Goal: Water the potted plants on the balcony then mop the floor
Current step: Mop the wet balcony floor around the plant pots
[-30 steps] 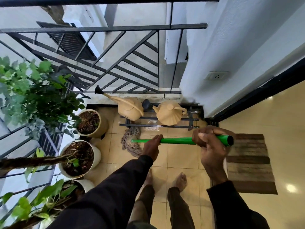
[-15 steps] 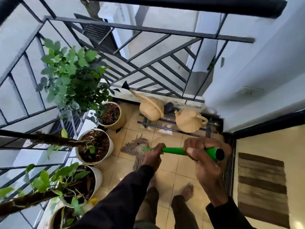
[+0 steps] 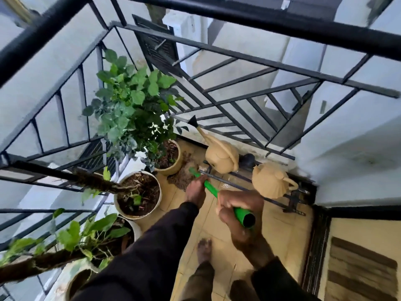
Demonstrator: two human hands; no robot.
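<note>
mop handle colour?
Bright green mop handle with a black end cap, clearest in the head view.

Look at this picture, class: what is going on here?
A person is mopping the balcony floor. The left hand grips the green mop handle low down, and the right hand grips it near its top end. The mop head lies on the floor beside a beige pot. Two watering cans sit on a rack by the railing, with no hand on them.
</note>
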